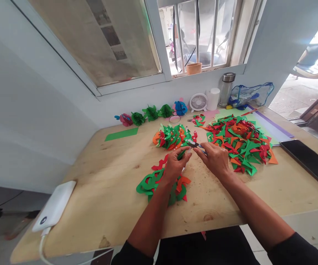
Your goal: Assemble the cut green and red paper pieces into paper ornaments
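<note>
My left hand (177, 162) pinches a small folded green paper piece (181, 154), and a thin white strip (185, 166) hangs by its fingers. My right hand (215, 156) grips a small dark-handled tool (196, 145) with a silvery tip; its exact kind I cannot make out. The tool's tip is close to my left fingertips. Below my left hand lie cut-out green, red and orange paper shapes (152, 182), partly covered by my forearm. Just beyond both hands sits a heap of curled paper pieces (172, 136) with white spots on them.
On the right are a large pile of paper scraps (241, 141) and a phone (309, 160). Along the wall stand paper flowers (151, 113), a fan (198, 102), a bottle (226, 90) and a clear pouch (251, 95). A green strip (121, 134) and a power bank (55, 206) lie left.
</note>
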Demonstrator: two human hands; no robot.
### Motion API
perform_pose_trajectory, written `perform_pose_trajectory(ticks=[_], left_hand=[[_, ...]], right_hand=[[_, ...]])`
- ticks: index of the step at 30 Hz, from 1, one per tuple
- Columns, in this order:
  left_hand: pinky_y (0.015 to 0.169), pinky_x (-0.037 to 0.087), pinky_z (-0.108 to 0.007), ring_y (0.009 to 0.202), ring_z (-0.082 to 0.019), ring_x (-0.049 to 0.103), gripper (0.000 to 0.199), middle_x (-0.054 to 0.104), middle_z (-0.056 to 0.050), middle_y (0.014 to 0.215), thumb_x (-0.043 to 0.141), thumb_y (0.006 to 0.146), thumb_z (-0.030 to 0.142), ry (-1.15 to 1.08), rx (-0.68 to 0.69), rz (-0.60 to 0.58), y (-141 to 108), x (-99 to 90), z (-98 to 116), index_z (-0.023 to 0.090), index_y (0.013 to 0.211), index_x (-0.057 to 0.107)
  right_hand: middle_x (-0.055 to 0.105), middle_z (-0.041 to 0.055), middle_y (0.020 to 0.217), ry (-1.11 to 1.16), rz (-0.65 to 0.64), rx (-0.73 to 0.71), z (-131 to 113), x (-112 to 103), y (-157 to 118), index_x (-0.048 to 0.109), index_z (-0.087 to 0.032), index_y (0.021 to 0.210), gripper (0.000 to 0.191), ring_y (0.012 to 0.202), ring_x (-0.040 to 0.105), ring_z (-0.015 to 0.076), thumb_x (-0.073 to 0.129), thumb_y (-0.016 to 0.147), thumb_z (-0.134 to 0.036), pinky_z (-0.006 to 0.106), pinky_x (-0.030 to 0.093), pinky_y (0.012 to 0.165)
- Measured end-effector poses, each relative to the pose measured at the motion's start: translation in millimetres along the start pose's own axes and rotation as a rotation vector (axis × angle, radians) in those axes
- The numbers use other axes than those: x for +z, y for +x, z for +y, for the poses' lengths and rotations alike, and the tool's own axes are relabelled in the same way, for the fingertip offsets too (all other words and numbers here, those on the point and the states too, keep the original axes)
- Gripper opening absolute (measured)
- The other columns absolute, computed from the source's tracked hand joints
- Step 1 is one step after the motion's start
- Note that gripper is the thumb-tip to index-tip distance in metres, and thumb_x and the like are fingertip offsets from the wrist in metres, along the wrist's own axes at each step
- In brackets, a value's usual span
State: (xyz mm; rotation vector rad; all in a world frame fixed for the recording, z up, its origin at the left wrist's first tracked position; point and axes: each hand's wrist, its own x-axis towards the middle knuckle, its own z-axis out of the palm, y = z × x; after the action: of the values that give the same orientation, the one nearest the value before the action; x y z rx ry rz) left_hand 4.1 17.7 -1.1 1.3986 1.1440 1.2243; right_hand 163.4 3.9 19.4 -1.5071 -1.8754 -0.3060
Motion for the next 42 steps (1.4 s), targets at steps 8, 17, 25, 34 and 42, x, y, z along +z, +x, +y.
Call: perform_pose_trajectory(ticks=[8,17,25,34,42], left_hand=[[0.043,0.032,-0.018,0.044,-0.006,0.039,0.036,0.051,0.003,0.054,0.059,0.076,0.043,0.059,0.011,-0.038,-0.7,3.2,9.1,0.013,0.095,0.068],[0.054,0.044,-0.022,0.055,-0.011,0.055,0.034,0.06,-0.001,0.063,0.054,0.081,0.03,0.175,0.052,-0.01,10.7,20.3,20.5,0.014,0.11,0.061],[0.066,0.045,-0.027,0.068,-0.016,0.062,0.034,0.066,-0.002,0.071,0.054,0.078,0.024,0.5,0.167,-0.091,23.7,41.0,29.0,0.015,0.111,0.056],[0.063,0.044,-0.024,0.069,-0.016,0.063,0.031,0.069,-0.003,0.072,0.062,0.071,0.021,0.701,0.087,-0.124,29.0,61.4,22.8,0.018,0.102,0.061],[0.064,0.047,-0.024,0.063,-0.013,0.061,0.019,0.065,-0.003,0.071,0.054,0.078,0.026,0.222,0.176,0.082,11.9,41.0,11.3,0.015,0.091,0.063]], right_hand=[[0.067,0.0043,0.071,-0.011,0.027,0.034,2.8,-1.5,1.4,0.066,-0.018,0.085,0.045,0.061,0.058,0.0123,0.039,0.089,-0.053,0.024,0.024,0.053],[0.068,0.0053,0.073,-0.036,0.106,0.096,12.1,-0.2,3.8,0.066,-0.017,0.086,0.048,0.058,0.057,0.0121,0.037,0.088,-0.055,0.024,0.023,0.052],[0.067,0.0051,0.074,-0.045,0.116,0.153,22.3,0.0,5.9,0.065,-0.018,0.086,0.047,0.059,0.056,0.0127,0.036,0.089,-0.055,0.025,0.022,0.052],[0.067,0.0041,0.073,-0.061,0.078,0.191,22.3,-5.0,7.1,0.064,-0.019,0.083,0.045,0.055,0.054,0.0116,0.035,0.09,-0.051,0.025,0.02,0.052],[0.068,0.0045,0.074,-0.084,0.049,0.156,19.1,-3.0,5.8,0.065,-0.019,0.086,0.046,0.057,0.056,0.0132,0.036,0.088,-0.055,0.025,0.021,0.051]])
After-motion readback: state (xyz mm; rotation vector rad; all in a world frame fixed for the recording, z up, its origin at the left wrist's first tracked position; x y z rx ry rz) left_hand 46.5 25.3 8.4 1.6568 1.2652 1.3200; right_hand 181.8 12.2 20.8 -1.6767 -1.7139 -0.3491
